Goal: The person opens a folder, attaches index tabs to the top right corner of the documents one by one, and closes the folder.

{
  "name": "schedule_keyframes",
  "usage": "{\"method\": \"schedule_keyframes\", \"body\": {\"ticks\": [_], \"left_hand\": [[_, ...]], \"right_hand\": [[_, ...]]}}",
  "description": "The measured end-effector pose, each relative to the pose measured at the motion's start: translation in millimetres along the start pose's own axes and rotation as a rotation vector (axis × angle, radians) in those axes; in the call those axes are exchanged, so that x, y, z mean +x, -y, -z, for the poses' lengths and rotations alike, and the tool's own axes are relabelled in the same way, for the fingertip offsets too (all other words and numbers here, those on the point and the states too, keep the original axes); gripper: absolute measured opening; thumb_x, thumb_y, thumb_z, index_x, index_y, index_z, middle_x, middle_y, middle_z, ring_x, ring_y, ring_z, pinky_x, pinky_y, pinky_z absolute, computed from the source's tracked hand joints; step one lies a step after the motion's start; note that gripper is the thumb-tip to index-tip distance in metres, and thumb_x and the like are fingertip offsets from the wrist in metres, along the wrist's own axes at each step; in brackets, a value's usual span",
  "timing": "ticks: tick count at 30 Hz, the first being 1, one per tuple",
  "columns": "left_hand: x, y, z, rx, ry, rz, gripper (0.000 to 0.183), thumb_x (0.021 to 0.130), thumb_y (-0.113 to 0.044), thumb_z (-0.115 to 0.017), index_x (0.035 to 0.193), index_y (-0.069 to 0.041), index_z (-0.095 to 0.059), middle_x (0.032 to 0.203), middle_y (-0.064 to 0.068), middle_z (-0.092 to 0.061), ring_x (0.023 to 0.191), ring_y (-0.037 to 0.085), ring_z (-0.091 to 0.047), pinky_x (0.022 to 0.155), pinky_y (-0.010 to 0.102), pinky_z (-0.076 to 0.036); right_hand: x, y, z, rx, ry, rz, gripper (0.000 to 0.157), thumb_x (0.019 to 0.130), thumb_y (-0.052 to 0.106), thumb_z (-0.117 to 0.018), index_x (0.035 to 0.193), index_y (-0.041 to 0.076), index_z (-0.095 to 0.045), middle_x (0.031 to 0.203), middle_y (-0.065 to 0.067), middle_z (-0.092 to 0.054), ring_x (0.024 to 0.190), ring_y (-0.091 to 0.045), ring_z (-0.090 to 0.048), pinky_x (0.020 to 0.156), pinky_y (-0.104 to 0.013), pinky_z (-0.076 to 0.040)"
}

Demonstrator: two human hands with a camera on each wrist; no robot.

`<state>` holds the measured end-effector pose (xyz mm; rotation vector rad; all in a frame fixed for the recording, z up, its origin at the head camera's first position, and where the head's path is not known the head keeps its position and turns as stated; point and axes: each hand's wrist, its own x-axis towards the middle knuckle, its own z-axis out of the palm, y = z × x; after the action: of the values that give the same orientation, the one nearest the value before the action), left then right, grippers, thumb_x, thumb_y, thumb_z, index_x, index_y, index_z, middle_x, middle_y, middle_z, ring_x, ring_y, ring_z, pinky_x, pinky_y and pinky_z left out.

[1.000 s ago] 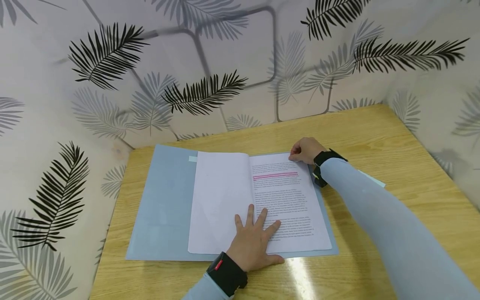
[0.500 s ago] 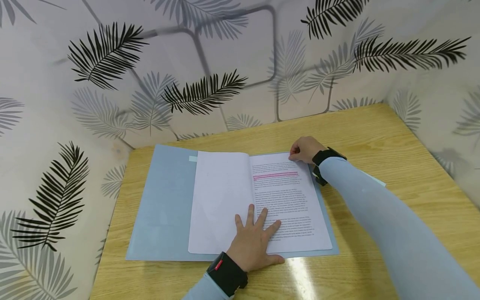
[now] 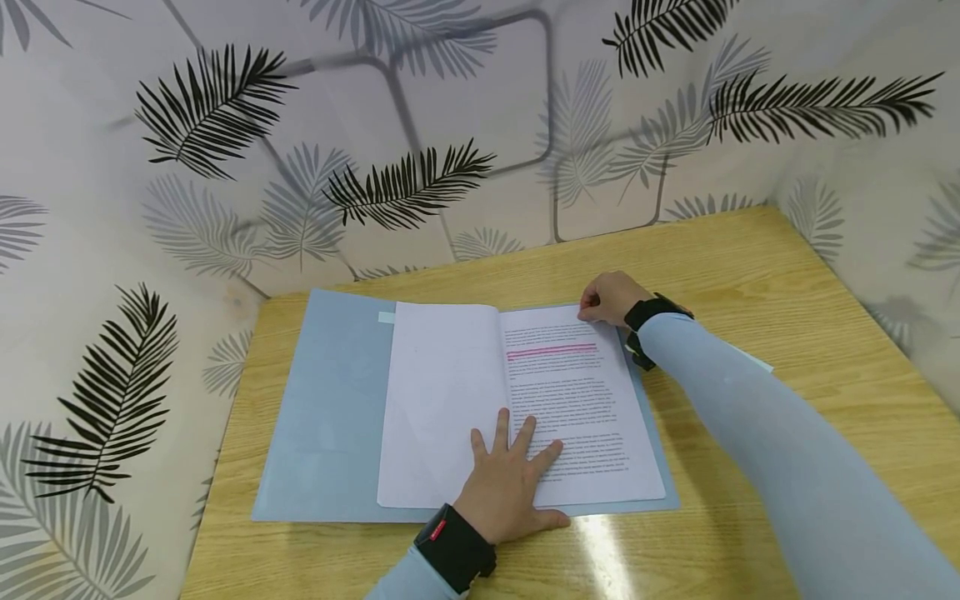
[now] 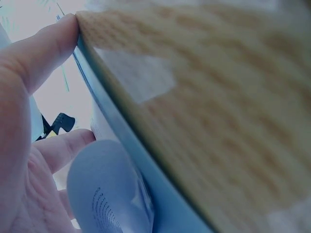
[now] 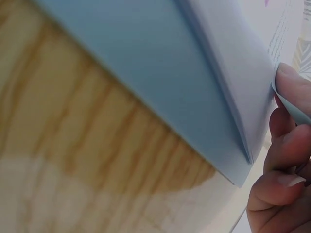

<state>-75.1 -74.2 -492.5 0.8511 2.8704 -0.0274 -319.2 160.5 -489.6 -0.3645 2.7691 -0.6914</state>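
A stapled or bound stack of printed pages (image 3: 562, 400) lies spread on an opened light blue folder (image 3: 330, 408). Two pink highlighted lines (image 3: 551, 351) run across the upper part of the right page. My left hand (image 3: 502, 492) rests on the lower pages near the fold with its fingers spread, the thumb at the folder's front edge (image 4: 121, 126). At the right page's upper right corner, my right hand (image 3: 611, 300) pinches a pale green sticky tab (image 5: 294, 110) with curled fingers. How far the tab sticks to the page is hidden in the head view.
Another pale green tab (image 3: 386, 317) sticks out at the left page's upper edge. A pale green strip (image 3: 753, 358) lies on the wooden table (image 3: 825, 333), partly behind the right forearm. Leaf-patterned walls (image 3: 480, 108) stand behind and beside the table.
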Motion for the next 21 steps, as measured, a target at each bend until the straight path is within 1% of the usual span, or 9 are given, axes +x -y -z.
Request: {"method": "schedule_keyframes", "body": {"ticks": [4,9,13,16,17,21], "left_hand": [[0.2,-0.2,0.1,0.003,-0.002,-0.001,0.095,0.066,-0.084,-0.056,0.146,-0.033,-0.042,0.153,0.015,-0.031,0.139,0.050,-0.019,0.093,0.076,-0.027],[0.0,-0.9,0.6,0.004,0.006,0.003,0.095,0.067,-0.084,-0.056,0.146,-0.033,-0.042,0.153,0.014,-0.031,0.139,0.050,-0.019,0.093,0.076,-0.026],[-0.1,-1.1,1.1,0.010,0.008,0.005,0.095,0.067,-0.084,-0.056,0.146,-0.033,-0.042,0.153,0.014,-0.031,0.139,0.050,-0.019,0.093,0.075,-0.027],[-0.4,-1.2,1.6,0.018,0.011,0.005,0.095,0.067,-0.084,-0.056,0.146,-0.033,-0.042,0.153,0.014,-0.032,0.139,0.050,-0.020,0.093,0.075,-0.027],[-0.4,-1.2,1.6,0.020,0.010,0.004,0.095,0.067,-0.084,-0.056,0.146,-0.033,-0.042,0.153,0.014,-0.032,0.138,0.050,-0.020,0.093,0.075,-0.028],[-0.5,-1.4,2.7,0.025,0.017,0.003,0.096,0.067,-0.084,-0.056,0.146,-0.033,-0.043,0.153,0.015,-0.032,0.138,0.050,-0.020,0.092,0.075,-0.028]], "right_hand": [[-1,1,1.3,-0.020,-0.004,0.005,0.010,0.086,0.020,-0.074,0.081,0.012,-0.071,0.081,-0.003,-0.064,0.080,-0.023,-0.054,0.074,-0.035,-0.041],[-2,-4,-0.2,-0.048,-0.016,0.017,0.012,0.088,0.023,-0.071,0.087,0.010,-0.070,0.082,-0.004,-0.063,0.079,-0.023,-0.054,0.073,-0.036,-0.042],[-1,-11,-3.2,-0.027,-0.032,0.030,0.013,0.089,0.023,-0.069,0.089,0.009,-0.069,0.083,-0.005,-0.062,0.079,-0.023,-0.053,0.074,-0.037,-0.042],[0,-13,-6.6,-0.009,-0.050,0.032,0.013,0.088,0.022,-0.070,0.088,0.009,-0.068,0.083,-0.005,-0.063,0.079,-0.023,-0.053,0.074,-0.037,-0.042],[0,-13,-7.5,-0.007,-0.056,0.028,0.013,0.088,0.022,-0.070,0.087,0.010,-0.067,0.082,-0.005,-0.063,0.078,-0.023,-0.053,0.074,-0.037,-0.042],[-2,-8,-10.6,0.002,-0.073,-0.033,0.017,0.088,0.026,-0.070,0.086,0.010,-0.065,0.081,-0.005,-0.063,0.077,-0.024,-0.054,0.071,-0.036,-0.040]]}}
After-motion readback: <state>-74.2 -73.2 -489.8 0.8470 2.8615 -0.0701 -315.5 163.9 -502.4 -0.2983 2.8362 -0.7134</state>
